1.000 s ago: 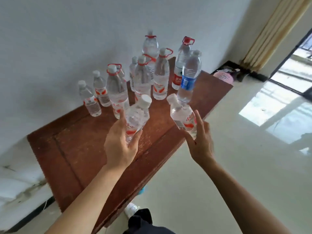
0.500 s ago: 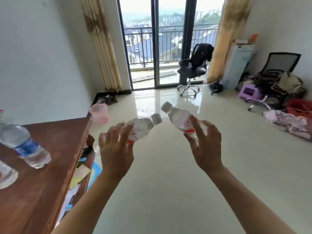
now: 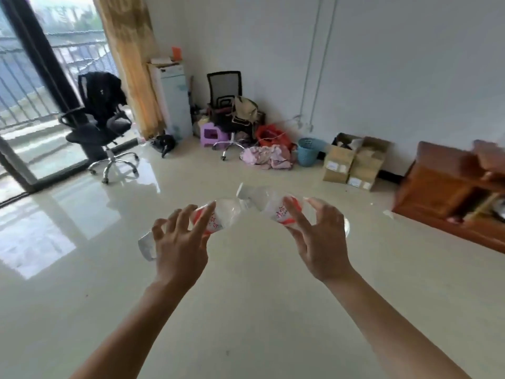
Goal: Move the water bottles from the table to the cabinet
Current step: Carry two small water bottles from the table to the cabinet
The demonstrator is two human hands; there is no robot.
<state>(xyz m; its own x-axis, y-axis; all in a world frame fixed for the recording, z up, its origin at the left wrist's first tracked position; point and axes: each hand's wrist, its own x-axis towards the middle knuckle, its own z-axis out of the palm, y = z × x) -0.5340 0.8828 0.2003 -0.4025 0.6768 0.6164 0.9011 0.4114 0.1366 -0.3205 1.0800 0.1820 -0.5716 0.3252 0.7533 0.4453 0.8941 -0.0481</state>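
Carrying two water bottles across the tiled floor, one in each hand, well clear of any surface; left hand curling its fingers round the left bottle, lying tilted with what looks like a cap end poking out at lower left, though blurred; right hand wrapping its fingers round the right bottle, white cap pointing up and left toward the other bottle; bottle necks nearly touching between the hands, contact or gap impossible to tell.

Heading, by judgement, for the wooden cabinet at far right, well apart from the hands and only partly in view, smeared by motion; open shelf visible low down, contents unclear.

Advising for this carry: keeping both grips firm on the labelled middles, thin plastic likely flexing and slipping if squeezed at the base; keeping the bottles apart to avoid knocking; turning the body right to bring the cabinet fully into view before reaching; righting each bottle to vertical before setting down; minding the cardboard boxes just beside the cabinet.
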